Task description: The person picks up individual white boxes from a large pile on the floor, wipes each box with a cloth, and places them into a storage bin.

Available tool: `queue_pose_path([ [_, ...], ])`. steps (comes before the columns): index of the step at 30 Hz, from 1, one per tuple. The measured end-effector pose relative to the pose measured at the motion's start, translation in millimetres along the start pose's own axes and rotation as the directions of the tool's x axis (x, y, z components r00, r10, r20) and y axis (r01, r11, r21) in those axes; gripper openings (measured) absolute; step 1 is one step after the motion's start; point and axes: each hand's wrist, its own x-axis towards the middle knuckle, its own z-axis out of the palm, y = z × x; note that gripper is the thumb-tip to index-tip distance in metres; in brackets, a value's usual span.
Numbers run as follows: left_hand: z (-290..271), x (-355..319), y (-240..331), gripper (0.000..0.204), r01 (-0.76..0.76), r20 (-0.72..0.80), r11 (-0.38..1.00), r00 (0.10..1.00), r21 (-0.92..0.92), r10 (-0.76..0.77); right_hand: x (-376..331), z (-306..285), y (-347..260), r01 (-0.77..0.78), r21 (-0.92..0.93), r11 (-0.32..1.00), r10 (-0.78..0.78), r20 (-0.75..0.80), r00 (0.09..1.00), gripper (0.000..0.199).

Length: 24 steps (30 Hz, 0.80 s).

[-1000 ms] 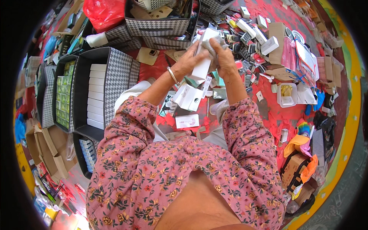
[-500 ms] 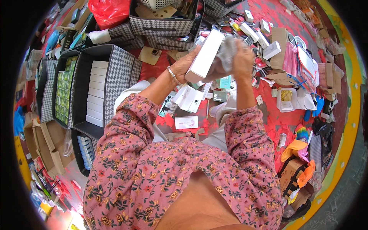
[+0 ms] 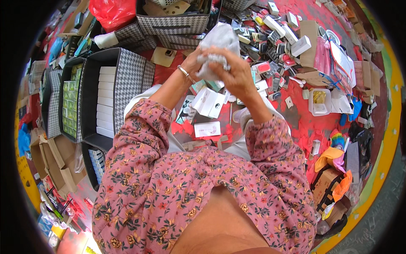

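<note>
Two hands, left hand (image 3: 195, 63) and right hand (image 3: 232, 72), are closing around one crumpled white bag (image 3: 218, 40); beneath the bag, one folded white carton (image 3: 208, 102) and one flat white box (image 3: 207, 129) are lying.

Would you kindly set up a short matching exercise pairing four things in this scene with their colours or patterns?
Things:
1. Bag at the top left
2. Wrapper held in both hands
3. Bin with a row of white boxes
4. Sleeves

Looks:
a. pink floral
b. red
c. houndstooth check
d. pale grey-white

Pairs: 1-b, 2-d, 3-c, 4-a
</note>
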Motion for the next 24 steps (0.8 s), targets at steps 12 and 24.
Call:
queue_pose_path([
  [12,52.1,-19.5,-4.9,0.084,-0.023,0.116,0.935,0.993,0.354,-0.019,21.4,-98.8,45.4,-0.037,0.772,0.634,0.64,-0.498,0.585,0.026],
  [24,75.7,-20.1,-5.4,0.066,-0.122,0.061,0.778,0.992,0.617,0.108,12.9,-35.5,11.6,-0.208,-0.041,0.977,0.166,-0.461,0.872,0.022],
])
